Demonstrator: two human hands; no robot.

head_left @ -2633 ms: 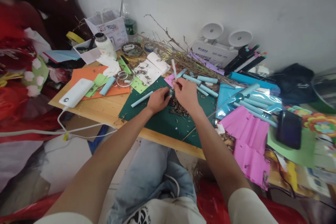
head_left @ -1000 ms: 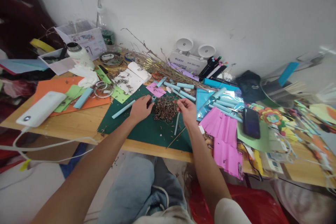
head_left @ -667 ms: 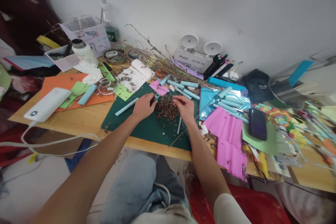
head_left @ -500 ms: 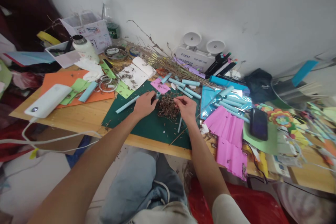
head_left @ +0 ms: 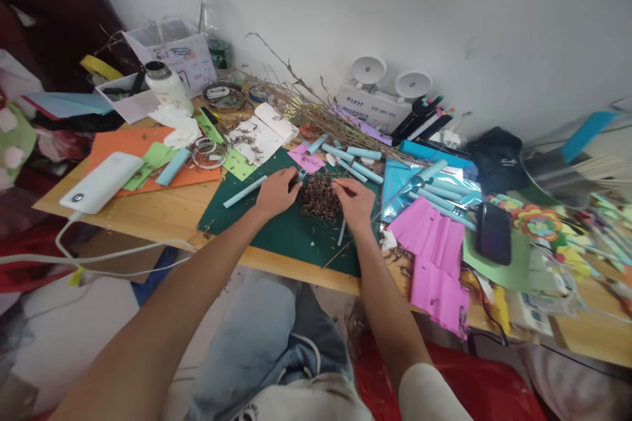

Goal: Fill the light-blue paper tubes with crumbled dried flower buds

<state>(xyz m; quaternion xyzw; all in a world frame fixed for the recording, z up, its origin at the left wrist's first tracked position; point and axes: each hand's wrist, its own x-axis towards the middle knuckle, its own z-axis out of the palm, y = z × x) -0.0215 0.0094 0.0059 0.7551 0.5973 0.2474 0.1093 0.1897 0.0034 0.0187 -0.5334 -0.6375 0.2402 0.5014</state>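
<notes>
A heap of dry brown plant bits (head_left: pixel 320 196) lies on a dark green cutting mat (head_left: pixel 281 230). My left hand (head_left: pixel 276 191) rests on the mat left of the heap, fingers curled round a short light-blue paper tube (head_left: pixel 301 175) held upright. My right hand (head_left: pixel 353 202) is at the heap's right edge, fingers pinched on the dry bits. A long light-blue paper tube (head_left: pixel 244 191) lies left of my left hand. A thin pale-blue stick (head_left: pixel 342 231) lies on the mat below my right hand.
Several blue paper tubes (head_left: pixel 434 194) on a shiny blue sheet, pink folded paper (head_left: pixel 434 256), a black phone (head_left: pixel 492 233), dry twigs (head_left: pixel 316 112), a white power bank (head_left: pixel 101 182) with cable, orange paper (head_left: pixel 128 145), a white bottle (head_left: pixel 168 87), markers (head_left: pixel 424 117) by the wall.
My right hand has put the thin stick down on the mat and moved onto the heap of dry bits. My left hand stayed holding the short tube. The camera view swung right, then back.
</notes>
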